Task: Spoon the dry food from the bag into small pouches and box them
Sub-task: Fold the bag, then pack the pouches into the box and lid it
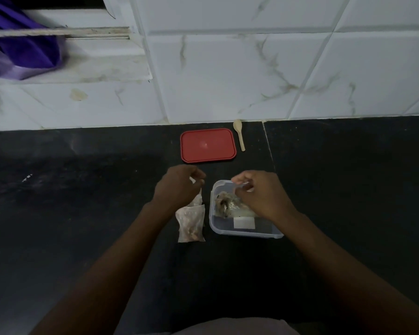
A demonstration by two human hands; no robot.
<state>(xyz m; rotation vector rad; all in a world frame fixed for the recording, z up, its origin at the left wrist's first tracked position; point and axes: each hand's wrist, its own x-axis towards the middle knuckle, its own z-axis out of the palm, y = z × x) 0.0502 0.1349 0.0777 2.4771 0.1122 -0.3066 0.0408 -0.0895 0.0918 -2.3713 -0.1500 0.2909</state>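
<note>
two hands at a bag of dry food and a clear box on a black counter

the left hand (179, 186) pinches the top of the clear bag of dry food (191, 223), which stands on the counter just left of the clear plastic box (248, 233). the right hand (261, 197) has its fingers curled, pinching the edge of a small filled pouch (228, 204) that lies inside the box and partly hides its far rim. behind the hands lie a red lid (208, 145) and, just right of it, a small wooden spoon (239, 134) near the wall. the black stone counter (82, 189) meets a white marbled tile wall (228, 68). a purple cloth (22, 49) hangs over a stained white ledge (94, 68) at upper left.
</note>
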